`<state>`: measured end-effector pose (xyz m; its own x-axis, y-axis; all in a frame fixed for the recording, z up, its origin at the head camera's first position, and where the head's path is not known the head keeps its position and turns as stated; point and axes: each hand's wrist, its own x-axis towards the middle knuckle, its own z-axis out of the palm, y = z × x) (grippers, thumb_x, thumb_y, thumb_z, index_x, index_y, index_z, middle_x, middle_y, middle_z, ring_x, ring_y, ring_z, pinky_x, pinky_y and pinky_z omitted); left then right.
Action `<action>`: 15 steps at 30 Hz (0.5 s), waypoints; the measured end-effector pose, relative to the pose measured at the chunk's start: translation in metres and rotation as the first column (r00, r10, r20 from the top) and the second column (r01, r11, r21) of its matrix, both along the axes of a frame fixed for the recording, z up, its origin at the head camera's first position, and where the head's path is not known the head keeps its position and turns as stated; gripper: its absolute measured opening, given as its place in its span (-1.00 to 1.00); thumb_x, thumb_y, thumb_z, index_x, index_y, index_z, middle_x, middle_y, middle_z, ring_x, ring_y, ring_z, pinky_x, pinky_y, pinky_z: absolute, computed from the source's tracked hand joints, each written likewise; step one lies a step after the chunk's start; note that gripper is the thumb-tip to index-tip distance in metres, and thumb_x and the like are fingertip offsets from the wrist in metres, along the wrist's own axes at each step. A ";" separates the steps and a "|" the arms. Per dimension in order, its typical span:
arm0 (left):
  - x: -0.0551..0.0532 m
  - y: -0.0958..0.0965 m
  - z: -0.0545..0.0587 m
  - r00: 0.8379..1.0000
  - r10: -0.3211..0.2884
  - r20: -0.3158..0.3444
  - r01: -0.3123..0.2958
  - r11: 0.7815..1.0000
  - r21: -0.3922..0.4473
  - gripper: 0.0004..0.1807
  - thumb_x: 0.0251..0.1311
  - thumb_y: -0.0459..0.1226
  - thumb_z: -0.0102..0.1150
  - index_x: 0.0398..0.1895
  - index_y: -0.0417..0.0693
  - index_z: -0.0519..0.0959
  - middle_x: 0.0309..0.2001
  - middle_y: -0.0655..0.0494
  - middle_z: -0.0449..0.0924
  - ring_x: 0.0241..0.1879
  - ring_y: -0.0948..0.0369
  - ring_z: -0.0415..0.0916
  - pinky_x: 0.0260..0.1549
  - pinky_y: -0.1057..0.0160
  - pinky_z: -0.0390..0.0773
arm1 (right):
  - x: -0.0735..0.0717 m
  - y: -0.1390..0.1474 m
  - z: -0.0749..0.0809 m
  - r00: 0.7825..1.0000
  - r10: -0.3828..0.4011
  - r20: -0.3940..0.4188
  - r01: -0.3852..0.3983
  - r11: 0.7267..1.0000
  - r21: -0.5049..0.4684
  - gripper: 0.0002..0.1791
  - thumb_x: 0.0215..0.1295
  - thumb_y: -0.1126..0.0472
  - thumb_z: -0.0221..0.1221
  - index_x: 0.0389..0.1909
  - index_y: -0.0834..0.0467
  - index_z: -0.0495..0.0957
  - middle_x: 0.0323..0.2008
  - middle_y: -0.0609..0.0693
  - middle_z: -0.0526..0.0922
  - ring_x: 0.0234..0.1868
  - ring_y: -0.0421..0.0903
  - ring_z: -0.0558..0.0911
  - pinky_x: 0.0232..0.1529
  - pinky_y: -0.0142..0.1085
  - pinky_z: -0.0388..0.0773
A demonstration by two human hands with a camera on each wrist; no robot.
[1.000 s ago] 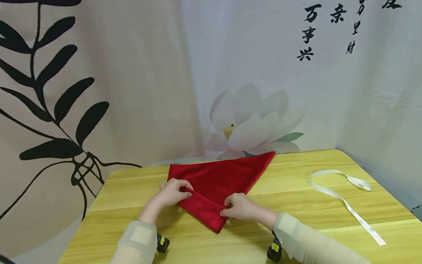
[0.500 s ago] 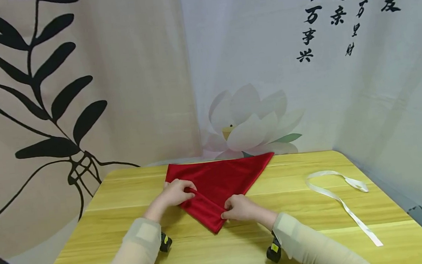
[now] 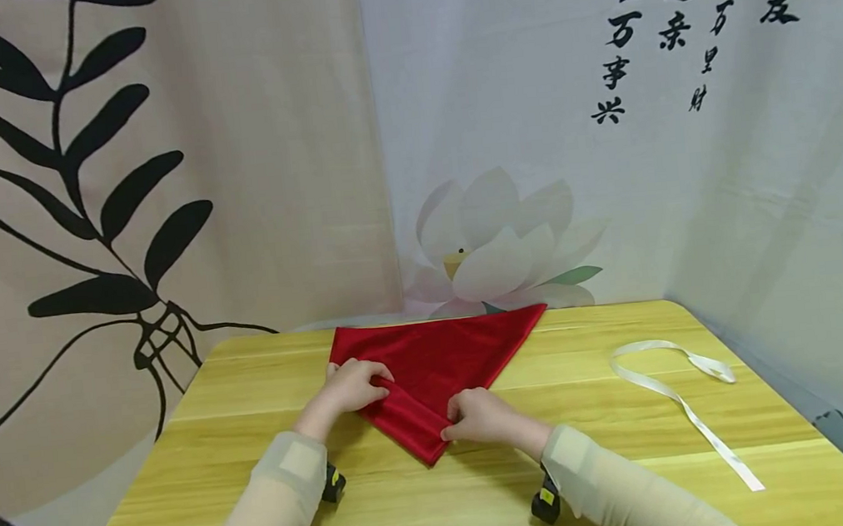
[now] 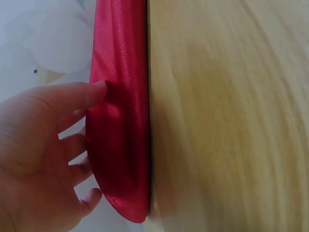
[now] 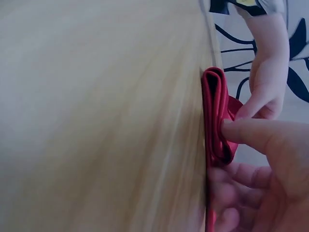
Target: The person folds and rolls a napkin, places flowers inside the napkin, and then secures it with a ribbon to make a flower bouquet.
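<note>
A red satin cloth lies at the far middle of the table, its near side folded over into a flat band that ends in a corner toward me. My left hand pinches the left end of this fold. In the left wrist view, the thumb of the left hand lies on the red cloth and the fingers reach behind its edge. My right hand pinches the fold's right end. The right wrist view shows stacked layers of the cloth beside the thumb of the right hand.
A white ribbon curls across the right side of the wooden table. Behind the table's far edge hangs a pale curtain printed with leaves, a lotus and black characters.
My left hand has shifted slightly to the right, and the folded edge under it has moved the same way. The right hand stays almost in place.
</note>
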<state>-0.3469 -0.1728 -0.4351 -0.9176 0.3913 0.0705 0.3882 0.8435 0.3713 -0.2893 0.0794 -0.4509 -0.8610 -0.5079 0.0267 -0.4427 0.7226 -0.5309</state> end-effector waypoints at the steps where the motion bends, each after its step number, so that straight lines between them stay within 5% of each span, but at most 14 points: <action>1: 0.000 0.000 0.000 1.000 0.003 0.005 -0.003 1.000 -0.001 -0.86 0.13 -0.23 0.32 -0.24 0.20 0.68 -0.29 0.36 0.63 -0.12 0.11 0.41 -0.08 -0.13 0.07 | 0.000 -0.001 0.001 0.999 0.009 -0.030 -0.009 1.000 0.020 -0.75 0.06 0.09 0.41 -0.55 0.07 0.53 -0.64 -0.19 0.48 -0.57 -0.26 0.39 -0.48 -0.37 0.38; 9: -0.003 0.002 -0.002 1.000 0.011 0.008 -0.010 0.999 -0.032 -0.88 0.13 -0.23 0.33 -0.27 0.21 0.68 -0.33 0.37 0.61 -0.13 0.14 0.45 -0.09 -0.12 0.09 | -0.002 -0.005 0.002 0.960 0.225 -0.167 -0.199 0.967 0.157 -0.63 0.06 0.20 0.39 -0.08 0.03 0.55 -0.32 -0.17 0.42 -0.36 -0.25 0.39 -0.29 -0.40 0.42; 15: -0.005 0.001 -0.004 1.000 0.016 0.006 -0.016 1.000 -0.017 -0.87 0.11 -0.24 0.34 -0.28 0.21 0.68 -0.31 0.34 0.62 -0.13 0.13 0.48 -0.09 -0.14 0.09 | -0.003 -0.006 0.002 0.937 0.301 -0.176 -0.275 0.948 0.158 -0.59 0.00 0.19 0.41 -0.08 -0.07 0.58 -0.30 -0.19 0.38 -0.36 -0.29 0.39 -0.33 -0.46 0.39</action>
<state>-0.3515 -0.1717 -0.4396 -0.9240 0.3778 0.0585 0.3727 0.8557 0.3591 -0.2919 0.0738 -0.4489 -0.6613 -0.7439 0.0970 -0.7276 0.6046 -0.3241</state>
